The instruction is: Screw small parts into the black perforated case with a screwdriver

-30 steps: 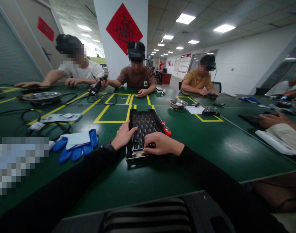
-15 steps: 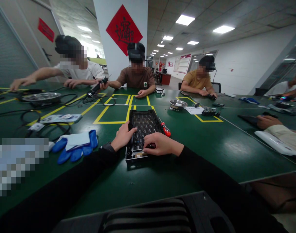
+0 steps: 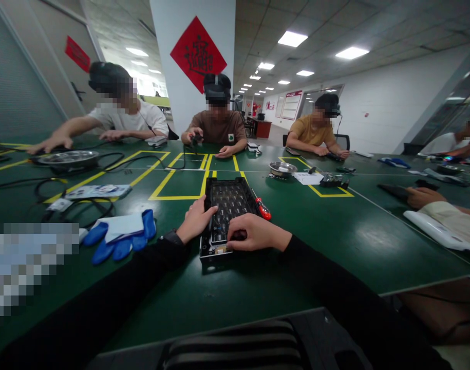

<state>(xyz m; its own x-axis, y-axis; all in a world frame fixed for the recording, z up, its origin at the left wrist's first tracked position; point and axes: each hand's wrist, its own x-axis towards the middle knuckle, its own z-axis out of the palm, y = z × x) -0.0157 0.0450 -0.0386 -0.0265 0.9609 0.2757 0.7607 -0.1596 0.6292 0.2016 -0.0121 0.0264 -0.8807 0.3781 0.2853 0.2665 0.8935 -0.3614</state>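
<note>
A black rectangular case (image 3: 235,200) lies lengthwise before me, its inside lined with rows of small pale, shiny marks. My left hand (image 3: 197,218) grips its left wall, thumb over the rim and fingers along the outer side. Over the near right part of the case, my right hand (image 3: 254,231) is closed with its fingertips pinched together. Something dark shows within its curled fingers, too hidden to name. Just left of those fingertips, a small yellowish part (image 3: 220,250) sits at the case's near end. A red-handled screwdriver (image 3: 263,209) rests along the right side.
Blue gloves (image 3: 123,249) with a pale cloth lie to the left, near black cables (image 3: 38,190). Metal bowls (image 3: 283,168) and small parts (image 3: 333,180) stand farther off. Co-workers sit across the table; a sleeved arm (image 3: 448,210) reaches in at right beside a white device (image 3: 437,229).
My hands stay almost in place on the case. Across the table, the co-worker in brown has drawn a dark tool back toward their body. The view has tilted up slightly.
</note>
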